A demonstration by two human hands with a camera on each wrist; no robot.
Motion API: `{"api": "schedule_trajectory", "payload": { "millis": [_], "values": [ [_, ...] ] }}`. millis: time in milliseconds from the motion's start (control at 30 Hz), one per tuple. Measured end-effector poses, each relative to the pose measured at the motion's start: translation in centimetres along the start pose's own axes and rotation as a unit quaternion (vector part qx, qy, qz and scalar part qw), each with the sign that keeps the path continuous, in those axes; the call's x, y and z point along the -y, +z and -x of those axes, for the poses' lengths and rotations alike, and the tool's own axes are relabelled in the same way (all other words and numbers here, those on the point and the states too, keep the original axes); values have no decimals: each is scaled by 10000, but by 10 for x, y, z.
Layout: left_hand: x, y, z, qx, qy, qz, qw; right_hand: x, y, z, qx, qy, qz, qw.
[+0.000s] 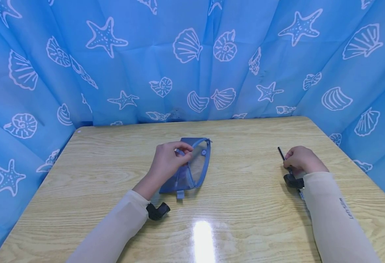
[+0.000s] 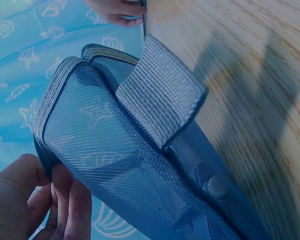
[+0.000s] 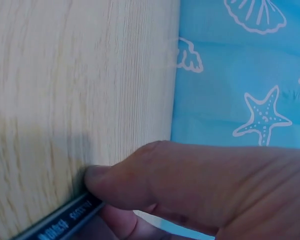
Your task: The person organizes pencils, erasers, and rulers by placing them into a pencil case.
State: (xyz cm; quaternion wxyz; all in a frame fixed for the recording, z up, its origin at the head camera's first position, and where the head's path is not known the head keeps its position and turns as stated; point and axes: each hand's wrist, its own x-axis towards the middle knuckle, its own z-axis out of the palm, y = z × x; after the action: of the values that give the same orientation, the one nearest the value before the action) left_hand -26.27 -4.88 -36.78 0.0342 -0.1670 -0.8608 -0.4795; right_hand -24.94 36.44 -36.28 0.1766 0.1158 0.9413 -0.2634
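Observation:
A blue mesh pouch (image 1: 197,162) with a zipped opening and a webbing tab lies left of centre on the table, its mouth gaping. My left hand (image 1: 172,157) pinches the zip edge between thumb and fingers; the left wrist view shows this hand (image 2: 45,195) at the pouch's (image 2: 100,125) rim. Further right, my right hand (image 1: 302,160) pinches a slim black pen (image 1: 281,153) close to the tabletop. White lettering shows on the pen (image 3: 70,220) in the right wrist view, beside the thumb (image 3: 125,185). Hand and wrist hide much of the pen.
The wood-grain table (image 1: 245,204) spreads beneath both hands. A blue curtain (image 1: 140,65) with shells and starfish stands along its back and sides. A small light-blue item (image 1: 301,195) peeks out by my right wrist, too covered to identify.

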Motion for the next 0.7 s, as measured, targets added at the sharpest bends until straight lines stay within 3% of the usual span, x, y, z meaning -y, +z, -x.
{"api": "schedule_trajectory", "payload": {
  "millis": [533, 700],
  "values": [
    [1, 0, 1, 19, -88, 8, 10000, 1, 3, -3, -206, -89, 221, 9995],
    [0, 0, 1, 24, -72, -7, 10000, 2, 3, -5, -264, -61, -12, 9996]
  ]
}}
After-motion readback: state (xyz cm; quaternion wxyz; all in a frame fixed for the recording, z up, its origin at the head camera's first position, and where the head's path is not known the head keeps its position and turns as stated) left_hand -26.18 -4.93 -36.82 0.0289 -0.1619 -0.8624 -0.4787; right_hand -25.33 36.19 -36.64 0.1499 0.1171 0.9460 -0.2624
